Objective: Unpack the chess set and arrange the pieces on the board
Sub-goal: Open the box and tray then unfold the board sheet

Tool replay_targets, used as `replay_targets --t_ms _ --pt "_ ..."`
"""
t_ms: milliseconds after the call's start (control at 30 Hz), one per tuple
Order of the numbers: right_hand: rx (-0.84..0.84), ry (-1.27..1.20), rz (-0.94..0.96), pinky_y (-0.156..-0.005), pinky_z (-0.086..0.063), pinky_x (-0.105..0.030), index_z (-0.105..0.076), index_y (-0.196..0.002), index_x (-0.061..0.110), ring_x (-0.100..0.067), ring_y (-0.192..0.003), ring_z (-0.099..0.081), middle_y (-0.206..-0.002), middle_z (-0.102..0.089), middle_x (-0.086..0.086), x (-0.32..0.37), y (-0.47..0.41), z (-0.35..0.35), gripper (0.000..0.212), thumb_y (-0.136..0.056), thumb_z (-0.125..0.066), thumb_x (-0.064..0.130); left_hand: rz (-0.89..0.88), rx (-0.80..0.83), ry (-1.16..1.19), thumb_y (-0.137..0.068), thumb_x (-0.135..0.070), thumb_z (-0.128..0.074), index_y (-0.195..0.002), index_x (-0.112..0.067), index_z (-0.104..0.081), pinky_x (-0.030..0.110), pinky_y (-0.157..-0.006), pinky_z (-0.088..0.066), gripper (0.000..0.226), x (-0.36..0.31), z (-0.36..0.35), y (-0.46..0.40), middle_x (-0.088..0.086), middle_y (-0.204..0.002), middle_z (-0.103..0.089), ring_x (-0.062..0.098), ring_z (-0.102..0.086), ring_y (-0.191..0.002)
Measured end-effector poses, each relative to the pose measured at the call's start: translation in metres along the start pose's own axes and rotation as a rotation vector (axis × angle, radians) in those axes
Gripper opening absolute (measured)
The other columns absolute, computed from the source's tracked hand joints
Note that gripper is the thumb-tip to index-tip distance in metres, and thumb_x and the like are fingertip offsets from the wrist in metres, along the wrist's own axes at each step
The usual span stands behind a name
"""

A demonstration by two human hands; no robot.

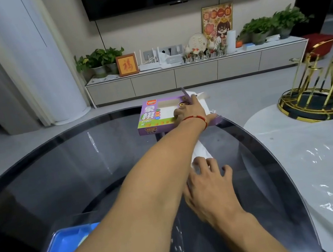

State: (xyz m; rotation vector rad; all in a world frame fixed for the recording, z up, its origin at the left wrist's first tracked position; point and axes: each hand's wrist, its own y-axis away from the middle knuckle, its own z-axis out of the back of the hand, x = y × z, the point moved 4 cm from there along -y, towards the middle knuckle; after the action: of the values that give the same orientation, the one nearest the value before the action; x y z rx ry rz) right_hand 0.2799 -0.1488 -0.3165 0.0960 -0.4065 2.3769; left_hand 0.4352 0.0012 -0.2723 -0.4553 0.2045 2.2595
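A purple chess set box (155,114) lies at the far edge of the dark glass table (60,175), its end flap raised. My left hand (191,112), with a red string on the wrist, reaches across and grips the box's right end, index finger stretched toward the flap. White paper or plastic (202,98) shows just beyond that hand. A folded white sheet (200,151) lies on the glass nearer to me. My right hand (209,184) rests on its near end with spread fingers. No chess pieces are visible.
A blue tray (71,245) sits at the near left under my left forearm. To the right stands a white table covered in plastic film (320,166), carrying a gold rack (316,89). A TV cabinet with plants lines the far wall.
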Motion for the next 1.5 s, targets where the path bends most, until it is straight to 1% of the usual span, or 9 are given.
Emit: replay_targets --t_ms 67,233,367,533,767,967,1200,1367,1500 --pt "0.002 -0.010 0.002 -0.084 -0.041 -0.054 -0.064 -0.104 0.026 -0.030 -0.100 -0.053 -0.108 -0.057 -0.004 0.001 0.000 0.001 0.036 -0.093 -0.035 0.043 0.004 0.007 0.044 -0.080 -0.060 -0.070 -0.157 -0.024 0.001 0.055 -0.105 -0.040 0.111 0.003 0.007 0.007 0.026 -0.146 -0.038 0.048 -0.037 -0.131" --pt "0.102 -0.008 0.046 -0.093 -0.033 -0.051 -0.054 -0.123 0.034 -0.028 -0.111 -0.045 -0.124 -0.049 -0.002 0.004 0.007 0.003 0.053 -0.092 -0.014 0.049 -0.126 -0.076 0.173 -0.090 -0.040 -0.058 -0.153 -0.020 -0.027 0.046 -0.106 -0.036 0.073 0.039 0.041 0.076 0.019 -0.140 -0.045 0.041 -0.033 -0.134" --pt "0.003 -0.040 0.004 -0.091 -0.038 -0.048 -0.066 -0.118 0.026 -0.028 -0.114 -0.054 -0.127 -0.059 -0.005 0.024 0.012 0.022 0.047 -0.095 -0.029 0.044 -0.253 -0.156 0.147 -0.091 -0.028 -0.057 -0.147 -0.016 -0.043 0.036 -0.112 -0.031 0.059 0.111 0.072 0.172 0.009 -0.144 -0.048 0.030 -0.033 -0.136" --pt "0.119 -0.196 -0.007 -0.087 -0.049 -0.042 -0.062 -0.124 0.022 -0.030 -0.103 -0.060 -0.114 -0.063 -0.005 0.051 0.037 0.050 0.035 -0.096 -0.045 0.036 -0.334 -0.235 0.057 -0.089 -0.043 -0.044 -0.137 -0.018 -0.055 0.040 -0.113 -0.036 0.055 0.206 0.093 0.305 0.001 -0.137 -0.057 0.020 -0.045 -0.132" --pt "0.206 -0.297 0.150 -0.077 -0.058 -0.042 -0.062 -0.111 0.027 -0.017 -0.088 -0.063 -0.098 -0.066 0.006 0.083 0.069 0.075 0.019 -0.095 -0.058 0.036 -0.242 0.010 -0.185 -0.086 -0.067 -0.008 -0.156 -0.041 -0.026 0.055 -0.124 -0.002 0.076 0.250 0.075 0.372 -0.014 -0.166 -0.011 0.016 -0.003 -0.155" --pt "0.361 -0.114 0.316 -0.091 -0.052 -0.037 -0.050 -0.139 0.031 -0.019 -0.113 -0.055 -0.125 -0.050 0.002 0.102 0.076 0.056 0.057 -0.092 -0.057 0.061 -0.179 0.027 -0.275 -0.082 -0.065 0.006 -0.158 -0.042 -0.012 0.059 -0.122 0.002 0.081 0.253 0.072 0.376 -0.011 -0.168 -0.004 0.022 0.002 -0.155" --pt "0.272 -0.157 0.316 -0.096 -0.050 -0.036 -0.055 -0.133 0.030 -0.017 -0.117 -0.047 -0.124 -0.051 0.000 0.099 0.065 0.052 0.044 -0.096 -0.054 0.055 -0.319 0.123 -0.247 -0.081 -0.062 -0.007 -0.155 -0.046 -0.021 0.059 -0.122 0.003 0.077 0.289 0.099 0.354 -0.012 -0.167 -0.009 0.015 -0.002 -0.155" --pt "0.193 -0.201 0.370 -0.091 -0.050 -0.038 -0.063 -0.126 0.031 -0.018 -0.110 -0.052 -0.116 -0.056 0.002 0.100 0.057 0.047 0.029 -0.100 -0.053 0.040 -0.391 -0.096 -0.053 -0.090 -0.042 -0.039 -0.133 -0.035 -0.061 0.051 -0.119 -0.026 0.049 0.305 0.101 0.347 -0.005 -0.142 -0.050 0.017 -0.043 -0.135" --pt "0.188 -0.128 0.461 -0.093 -0.045 -0.035 -0.057 -0.134 0.035 -0.017 -0.113 -0.047 -0.124 -0.052 0.005 0.116 0.059 0.040 0.036 -0.100 -0.050 0.046 -0.477 -0.200 0.054 -0.086 -0.034 -0.053 -0.114 -0.029 -0.073 0.039 -0.110 -0.040 0.034 0.296 0.099 0.351 -0.006 -0.132 -0.062 0.012 -0.053 -0.125"
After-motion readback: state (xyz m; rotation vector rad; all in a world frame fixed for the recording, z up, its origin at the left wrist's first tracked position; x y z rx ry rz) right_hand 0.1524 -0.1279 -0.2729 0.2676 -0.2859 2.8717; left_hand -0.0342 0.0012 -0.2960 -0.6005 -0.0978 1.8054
